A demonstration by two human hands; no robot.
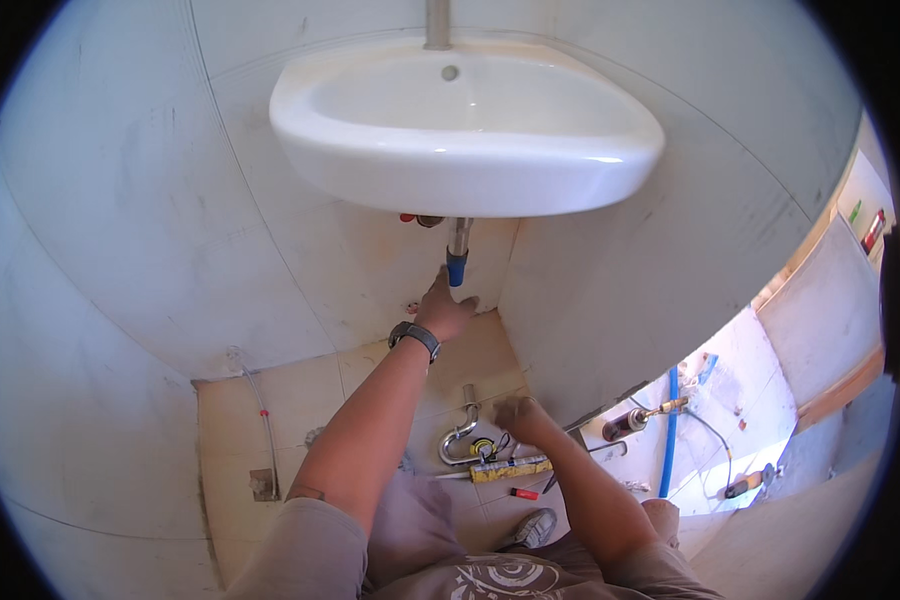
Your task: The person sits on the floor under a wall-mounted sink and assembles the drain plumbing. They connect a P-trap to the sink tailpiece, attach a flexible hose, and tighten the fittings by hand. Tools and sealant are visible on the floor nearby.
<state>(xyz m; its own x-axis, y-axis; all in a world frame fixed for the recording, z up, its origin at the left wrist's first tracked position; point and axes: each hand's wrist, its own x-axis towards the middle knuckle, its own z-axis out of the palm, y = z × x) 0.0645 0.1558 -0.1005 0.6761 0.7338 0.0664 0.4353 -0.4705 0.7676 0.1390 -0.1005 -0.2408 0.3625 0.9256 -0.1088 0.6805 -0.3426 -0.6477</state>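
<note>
A white washbasin [470,170] is fixed to the wall, with a metal drain pipe [458,237] hanging from its underside. The pipe's lower end carries a blue sleeve [457,270]. My left hand [448,308], with a watch [415,338] at the wrist, reaches up to that sleeve; a finger is at its left side and the thumb is spread below. Lower down, my right hand [523,420] hovers by a chrome trap pipe [460,445] on the floor. Its fingers look curled but blurred, and I cannot see anything in them.
Beside the trap lie a round yellow tape measure [483,447], a yellow sealant tube [510,468] and a small red object [523,493]. A thin hose [261,390] runs down the left wall. Through the right opening are a blue pipe [670,430] and a torch-like tool [625,425].
</note>
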